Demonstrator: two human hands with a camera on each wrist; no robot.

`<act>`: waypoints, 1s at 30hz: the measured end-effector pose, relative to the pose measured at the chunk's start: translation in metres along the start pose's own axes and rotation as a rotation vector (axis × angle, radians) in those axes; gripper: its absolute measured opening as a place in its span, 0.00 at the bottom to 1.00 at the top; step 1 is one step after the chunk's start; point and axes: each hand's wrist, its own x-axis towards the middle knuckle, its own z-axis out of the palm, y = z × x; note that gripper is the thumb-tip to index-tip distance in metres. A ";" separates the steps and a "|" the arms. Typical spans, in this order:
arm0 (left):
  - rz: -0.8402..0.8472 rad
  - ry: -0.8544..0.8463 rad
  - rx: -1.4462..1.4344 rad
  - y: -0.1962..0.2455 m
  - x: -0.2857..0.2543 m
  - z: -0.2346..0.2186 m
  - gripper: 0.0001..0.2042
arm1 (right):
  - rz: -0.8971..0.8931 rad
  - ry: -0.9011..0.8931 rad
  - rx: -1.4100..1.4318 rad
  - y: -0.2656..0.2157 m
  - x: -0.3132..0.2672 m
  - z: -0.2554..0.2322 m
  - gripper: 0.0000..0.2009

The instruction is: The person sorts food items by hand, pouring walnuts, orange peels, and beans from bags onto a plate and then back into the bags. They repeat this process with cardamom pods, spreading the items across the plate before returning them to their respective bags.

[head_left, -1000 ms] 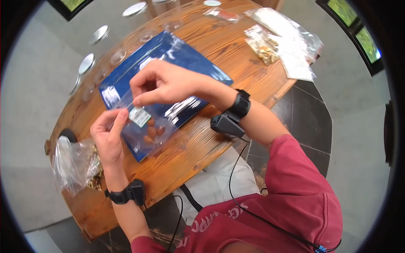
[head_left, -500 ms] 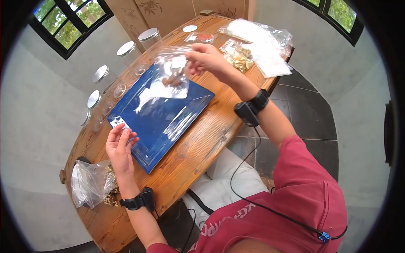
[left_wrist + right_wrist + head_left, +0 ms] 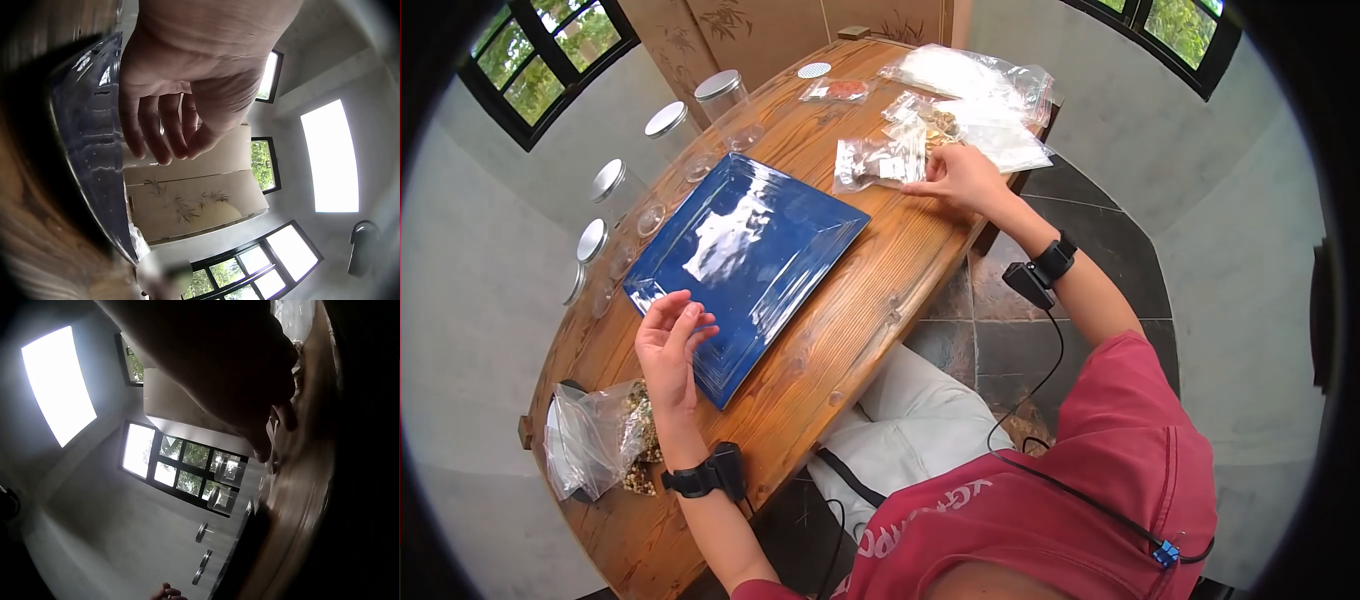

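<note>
My right hand [image 3: 968, 180] is at the back right of the table, with thumb and fingers pinching the near right edge of a small clear plastic bag [image 3: 862, 168]. The bag carries a white label and lies close over the wood; its brown contents are barely visible now. My left hand [image 3: 668, 352] hovers over the near left corner of a square blue plate [image 3: 790, 235], palm up, its fingers loosely curled around nothing. In the left wrist view those fingers [image 3: 164, 128] hang relaxed beside the plate's edge.
Several clear jars with silver lids [image 3: 608, 180] line the far left edge. A bag of mixed grains [image 3: 640, 440] sits at the near left. Behind my right hand lie a bag of pale dried slices [image 3: 943, 125], white packets [image 3: 960, 75] and a bag of red pieces [image 3: 836, 90].
My right hand has carried the small bag from above the plate to the back right and lowered it there. The left hand let go of the bag and stays near the plate's corner.
</note>
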 end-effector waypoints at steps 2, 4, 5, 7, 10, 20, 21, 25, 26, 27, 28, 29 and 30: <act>0.005 0.001 -0.004 -0.001 0.001 -0.001 0.10 | 0.073 -0.012 -0.102 -0.001 0.007 -0.014 0.31; 0.006 0.007 0.005 -0.001 0.001 -0.003 0.10 | 0.130 0.100 -0.120 0.007 0.023 -0.020 0.30; 0.008 0.012 0.006 0.000 0.001 -0.003 0.10 | 0.118 0.199 -0.094 0.019 0.039 -0.021 0.29; 0.006 0.018 0.010 0.001 0.000 -0.002 0.09 | 0.100 0.392 -0.040 0.055 0.070 -0.018 0.27; 0.012 0.013 0.028 0.003 0.000 -0.001 0.09 | 0.170 0.190 -0.313 0.087 0.109 -0.018 0.27; 0.021 0.003 0.079 0.008 -0.003 0.003 0.09 | 0.019 0.101 -0.548 0.082 0.154 -0.008 0.28; 0.026 0.002 0.085 0.009 -0.003 0.002 0.09 | -0.017 0.178 -0.516 0.083 0.156 -0.009 0.25; 0.023 -0.020 0.106 0.009 -0.003 0.000 0.10 | -0.062 0.372 -0.022 0.070 0.161 -0.015 0.30; 0.023 -0.021 0.091 0.009 -0.003 0.001 0.10 | -0.087 0.326 0.163 0.046 0.155 -0.020 0.31; 0.020 -0.020 0.080 0.009 -0.003 0.001 0.11 | -0.153 0.272 0.272 0.028 0.155 -0.018 0.30; 0.030 -0.041 0.084 0.007 -0.002 0.000 0.12 | -0.213 0.213 0.388 0.012 0.156 -0.011 0.29; 0.025 -0.032 0.082 0.008 -0.004 0.001 0.13 | -0.268 0.158 0.509 -0.007 0.153 -0.004 0.28; 0.025 -0.033 0.084 0.009 -0.004 0.005 0.14 | -0.329 0.019 0.660 -0.044 0.137 -0.002 0.24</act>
